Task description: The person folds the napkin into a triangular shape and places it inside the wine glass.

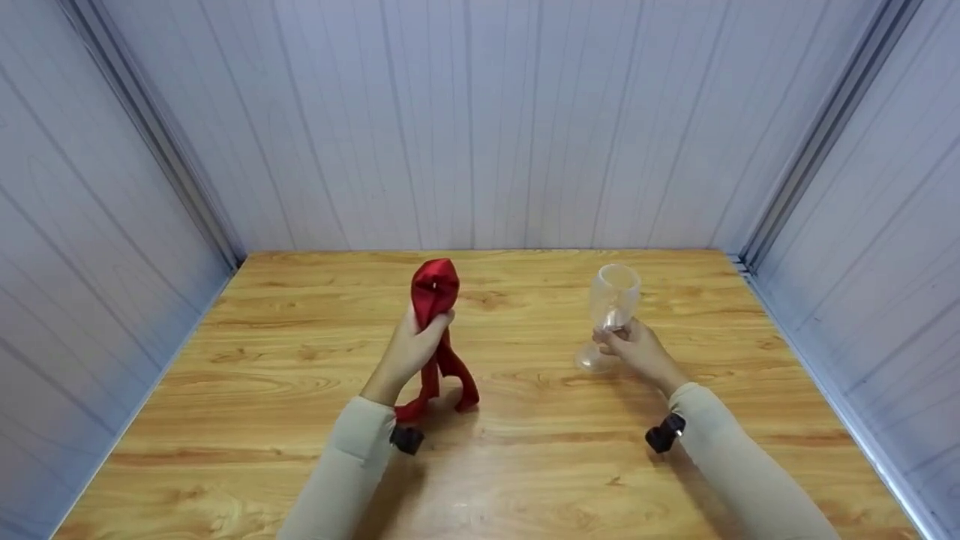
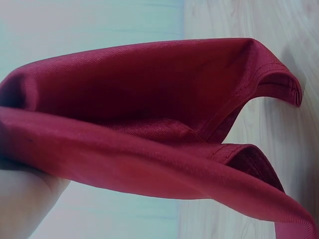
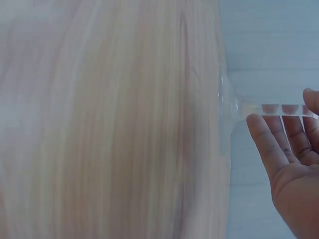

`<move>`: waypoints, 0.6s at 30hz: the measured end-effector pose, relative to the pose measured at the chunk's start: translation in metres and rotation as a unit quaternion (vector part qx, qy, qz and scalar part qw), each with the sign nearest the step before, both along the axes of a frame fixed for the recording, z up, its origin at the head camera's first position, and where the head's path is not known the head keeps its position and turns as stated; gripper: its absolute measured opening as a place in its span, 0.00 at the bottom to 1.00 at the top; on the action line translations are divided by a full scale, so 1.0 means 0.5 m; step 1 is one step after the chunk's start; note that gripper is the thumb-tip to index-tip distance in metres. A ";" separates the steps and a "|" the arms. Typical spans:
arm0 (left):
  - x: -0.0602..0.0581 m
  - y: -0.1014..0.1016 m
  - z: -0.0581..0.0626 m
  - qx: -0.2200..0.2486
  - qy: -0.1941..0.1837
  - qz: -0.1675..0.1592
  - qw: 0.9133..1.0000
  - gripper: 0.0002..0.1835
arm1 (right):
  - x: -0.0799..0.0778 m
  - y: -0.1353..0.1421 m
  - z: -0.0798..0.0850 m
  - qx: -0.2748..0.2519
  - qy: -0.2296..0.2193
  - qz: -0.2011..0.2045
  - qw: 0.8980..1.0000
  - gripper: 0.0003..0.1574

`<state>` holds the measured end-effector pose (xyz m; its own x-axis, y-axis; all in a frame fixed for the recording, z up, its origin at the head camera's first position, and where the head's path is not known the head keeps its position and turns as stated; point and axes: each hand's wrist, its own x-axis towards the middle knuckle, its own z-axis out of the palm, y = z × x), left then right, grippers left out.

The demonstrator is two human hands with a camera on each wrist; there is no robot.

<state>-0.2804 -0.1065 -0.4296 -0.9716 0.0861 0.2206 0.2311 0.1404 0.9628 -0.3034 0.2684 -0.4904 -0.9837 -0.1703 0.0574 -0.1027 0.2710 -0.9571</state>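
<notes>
My left hand (image 1: 409,345) grips a red cloth napkin (image 1: 433,300) around its gathered middle, fingers mostly hidden behind the fabric. The bunched top stands above the thumb, while loose hemmed ends hang down to the table. Its folds (image 2: 149,159) fill the left wrist view. On the right, a clear stemmed wine glass (image 1: 615,289) is upright, leaning slightly, with my right hand (image 1: 639,352) pinching its stem below the bowl. The right wrist view shows fingers and thumb about the ridged stem (image 3: 271,109); whether the foot touches the table I cannot tell.
Both hands are over a wood-grain table (image 1: 525,450). Pale panel walls (image 1: 465,127) enclose its back, left and right sides. A small black device (image 1: 665,433) sits at the right wrist, and another (image 1: 407,439) at the left.
</notes>
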 end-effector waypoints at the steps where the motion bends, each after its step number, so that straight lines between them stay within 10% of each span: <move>1: 0.000 -0.003 0.000 0.002 0.000 0.002 1.000 0.14 | 0.002 -0.009 -0.001 -0.003 -0.002 0.003 1.000 0.36; 18: 0.011 -0.039 -0.002 0.012 -0.021 0.028 0.999 0.13 | 0.044 -0.125 -0.024 -0.029 0.004 0.076 0.997 0.30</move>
<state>-0.2750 -0.1258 -0.4308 -0.9830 0.0264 0.1817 0.1836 0.1297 0.9744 -0.2813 0.2059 -0.5026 -0.9462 -0.3137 0.0794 -0.1465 0.1965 -0.9695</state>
